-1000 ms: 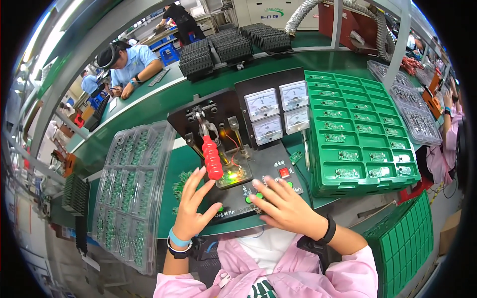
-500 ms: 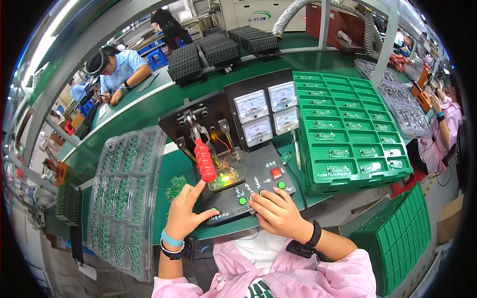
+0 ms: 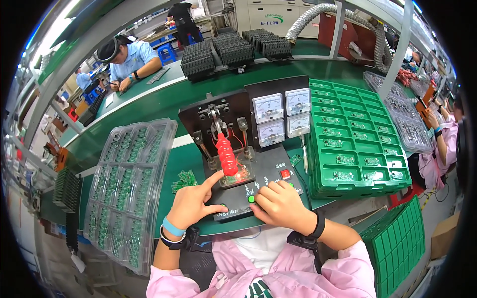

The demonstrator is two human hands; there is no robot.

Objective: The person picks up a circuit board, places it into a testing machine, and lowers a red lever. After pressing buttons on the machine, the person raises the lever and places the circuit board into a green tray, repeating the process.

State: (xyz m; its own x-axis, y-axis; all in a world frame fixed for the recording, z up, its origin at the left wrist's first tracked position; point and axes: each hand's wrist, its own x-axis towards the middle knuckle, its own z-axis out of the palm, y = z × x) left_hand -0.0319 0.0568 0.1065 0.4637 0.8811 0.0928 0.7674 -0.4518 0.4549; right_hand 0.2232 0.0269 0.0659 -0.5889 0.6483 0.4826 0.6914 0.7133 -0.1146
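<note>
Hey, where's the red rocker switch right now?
In the head view, the red rocker switch is right of centre, atop the black box, just beyond the right hand and below the dial meters.

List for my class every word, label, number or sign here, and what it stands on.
Texts located, wording not copied:
Pale machine at the back: printed lettering.
Black test fixture: white characters near its green button and red switch.
Four panel meters: markings, scales too small to read.
White shirt: green print, cut off.

White handwriting [image 3: 279, 165] on the black box [image 3: 270, 160] by left hand [image 3: 191, 205] and right hand [image 3: 282, 206]; letters [image 3: 270, 112] on the meters [image 3: 269, 103] beyond them; green, blue lettering [image 3: 270, 23] on the farther cabinet [image 3: 294, 31].
</note>
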